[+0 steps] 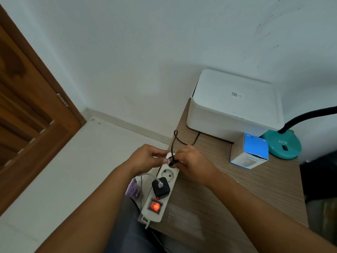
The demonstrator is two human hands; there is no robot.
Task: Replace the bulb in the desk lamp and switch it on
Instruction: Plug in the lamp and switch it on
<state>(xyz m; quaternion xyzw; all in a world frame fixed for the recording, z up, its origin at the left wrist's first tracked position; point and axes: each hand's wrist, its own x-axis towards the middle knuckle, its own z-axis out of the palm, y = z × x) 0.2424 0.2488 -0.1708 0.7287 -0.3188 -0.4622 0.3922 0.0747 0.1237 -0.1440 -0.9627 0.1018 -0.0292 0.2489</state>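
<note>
A white power strip [164, 179] lies along the left edge of a wooden table [237, 189], its red switch [155, 205] lit. My left hand [147, 157] grips the strip's far end. My right hand [191, 161] holds a black plug [172, 163] at the farthest socket; its black cord [176, 137] loops back over the table. The teal desk lamp base [282, 146] stands at the right with a black flexible neck [310, 115] running out of view; the lamp head and bulb are not visible. A blue and white bulb box [249, 152] stands beside it.
A white printer [235, 105] sits at the table's back against the wall. A black charger [161, 188] with a white cable occupies one socket. A wooden door [27, 115] is at the left, pale floor below. A purple item [134, 189] lies under the table edge.
</note>
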